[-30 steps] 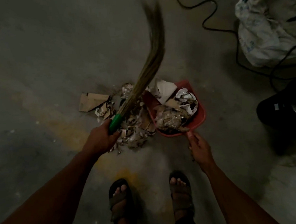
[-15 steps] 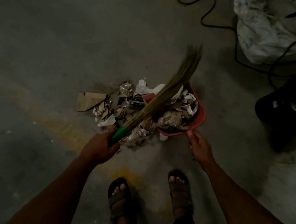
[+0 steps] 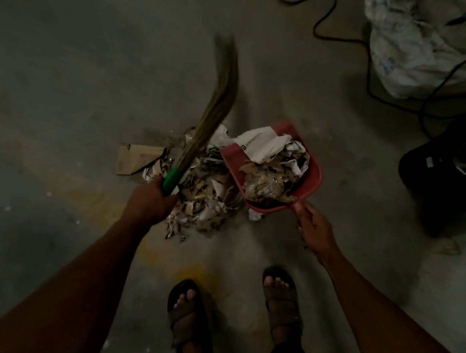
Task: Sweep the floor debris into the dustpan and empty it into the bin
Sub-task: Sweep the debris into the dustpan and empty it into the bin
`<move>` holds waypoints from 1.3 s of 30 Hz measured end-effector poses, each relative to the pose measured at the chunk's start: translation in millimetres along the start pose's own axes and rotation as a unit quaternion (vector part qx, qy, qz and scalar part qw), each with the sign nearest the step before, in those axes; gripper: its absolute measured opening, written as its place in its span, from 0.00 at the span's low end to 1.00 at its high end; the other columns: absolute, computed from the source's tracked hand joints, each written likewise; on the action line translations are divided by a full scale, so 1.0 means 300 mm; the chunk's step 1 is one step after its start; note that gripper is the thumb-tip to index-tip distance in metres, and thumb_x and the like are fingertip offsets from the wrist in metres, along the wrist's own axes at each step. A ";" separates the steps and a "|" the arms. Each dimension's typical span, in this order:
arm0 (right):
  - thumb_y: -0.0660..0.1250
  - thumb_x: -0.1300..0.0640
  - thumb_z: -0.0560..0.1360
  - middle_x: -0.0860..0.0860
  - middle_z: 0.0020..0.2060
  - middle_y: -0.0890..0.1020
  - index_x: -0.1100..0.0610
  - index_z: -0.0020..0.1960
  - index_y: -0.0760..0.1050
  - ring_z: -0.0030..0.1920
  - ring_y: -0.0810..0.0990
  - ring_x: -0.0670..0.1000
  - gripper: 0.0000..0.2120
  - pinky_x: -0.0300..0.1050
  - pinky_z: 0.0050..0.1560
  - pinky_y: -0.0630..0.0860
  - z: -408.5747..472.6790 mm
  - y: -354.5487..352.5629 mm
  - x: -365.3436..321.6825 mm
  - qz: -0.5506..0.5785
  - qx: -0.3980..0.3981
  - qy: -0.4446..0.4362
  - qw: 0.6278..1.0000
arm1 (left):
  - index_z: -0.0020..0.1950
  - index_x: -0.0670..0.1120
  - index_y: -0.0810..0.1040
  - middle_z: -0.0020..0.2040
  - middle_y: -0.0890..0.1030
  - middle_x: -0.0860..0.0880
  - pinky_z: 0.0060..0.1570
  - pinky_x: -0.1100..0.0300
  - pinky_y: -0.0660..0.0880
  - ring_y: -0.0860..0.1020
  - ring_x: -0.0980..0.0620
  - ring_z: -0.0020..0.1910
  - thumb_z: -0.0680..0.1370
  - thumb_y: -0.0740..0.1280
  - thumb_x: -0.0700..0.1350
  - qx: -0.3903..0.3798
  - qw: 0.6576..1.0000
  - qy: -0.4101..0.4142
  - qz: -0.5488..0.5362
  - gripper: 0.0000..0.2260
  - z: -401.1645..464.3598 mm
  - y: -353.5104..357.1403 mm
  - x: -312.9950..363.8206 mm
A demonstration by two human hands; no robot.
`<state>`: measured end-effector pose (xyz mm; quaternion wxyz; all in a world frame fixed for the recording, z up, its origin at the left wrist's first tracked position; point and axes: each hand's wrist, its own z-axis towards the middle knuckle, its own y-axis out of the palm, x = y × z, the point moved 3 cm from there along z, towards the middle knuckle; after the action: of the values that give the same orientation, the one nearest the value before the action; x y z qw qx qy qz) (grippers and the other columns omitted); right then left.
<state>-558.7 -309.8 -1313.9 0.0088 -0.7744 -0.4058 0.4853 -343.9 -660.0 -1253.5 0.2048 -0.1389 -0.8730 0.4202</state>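
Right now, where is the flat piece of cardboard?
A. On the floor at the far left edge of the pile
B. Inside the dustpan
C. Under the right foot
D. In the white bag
A: the cardboard lies flat on the floor, left of the debris pile, outside the dustpan.

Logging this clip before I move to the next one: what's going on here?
A person is sweeping litter on a concrete floor. The left hand grips a grass broom by its green handle, bristles raised over the debris pile. The right hand holds the handle of a red dustpan, already heaped with crumpled paper and wrappers. Much debris and a cardboard piece remain on the floor.
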 end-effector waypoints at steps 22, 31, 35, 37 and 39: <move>0.62 0.30 0.79 0.48 0.44 0.87 0.42 0.58 0.83 0.43 0.84 0.49 0.21 0.49 0.46 0.80 0.047 -0.032 0.028 -0.005 -0.016 -0.006 1.000 | 0.70 0.54 0.69 0.49 0.79 0.43 0.39 0.52 0.78 0.76 0.44 0.40 0.77 0.71 0.56 0.033 0.988 0.075 0.130 0.24 0.039 -0.062 -0.035; 0.62 0.37 0.82 0.42 0.30 0.80 0.44 0.53 0.83 0.31 0.77 0.42 0.15 0.43 0.36 0.72 0.045 -0.084 -0.003 -0.048 -0.013 -0.026 0.998 | 0.67 0.57 0.68 0.42 0.78 0.47 0.30 0.57 0.73 0.75 0.44 0.33 0.77 0.70 0.55 0.071 0.974 0.102 0.190 0.21 0.023 -0.110 -0.091; 0.62 0.37 0.82 0.43 0.36 0.84 0.43 0.52 0.83 0.36 0.82 0.46 0.14 0.43 0.37 0.76 0.042 -0.086 -0.013 -0.075 -0.014 -0.043 0.996 | 0.63 0.60 0.70 0.38 0.77 0.51 0.29 0.56 0.75 0.75 0.46 0.31 0.75 0.69 0.57 0.075 0.973 0.103 0.193 0.18 0.020 -0.089 -0.110; 0.63 0.38 0.82 0.42 0.34 0.83 0.43 0.53 0.83 0.32 0.80 0.44 0.14 0.43 0.35 0.74 0.042 -0.073 -0.015 -0.068 -0.011 -0.039 0.997 | 0.61 0.58 0.70 0.38 0.74 0.52 0.29 0.59 0.69 0.73 0.48 0.31 0.76 0.70 0.54 0.078 0.975 0.117 0.172 0.16 -0.001 -0.084 -0.095; 0.63 0.38 0.82 0.44 0.35 0.83 0.45 0.53 0.83 0.35 0.81 0.45 0.15 0.48 0.38 0.77 0.050 -0.056 -0.010 -0.065 -0.003 -0.044 0.997 | 0.60 0.55 0.71 0.40 0.75 0.51 0.31 0.59 0.66 0.72 0.47 0.33 0.77 0.70 0.52 0.077 0.976 0.124 0.163 0.14 -0.024 -0.074 -0.075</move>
<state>-581.1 -306.0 -1312.7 0.0203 -0.7244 -0.4571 0.5156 -322.3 -678.0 -1237.3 0.2505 -0.3138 -0.7715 0.4936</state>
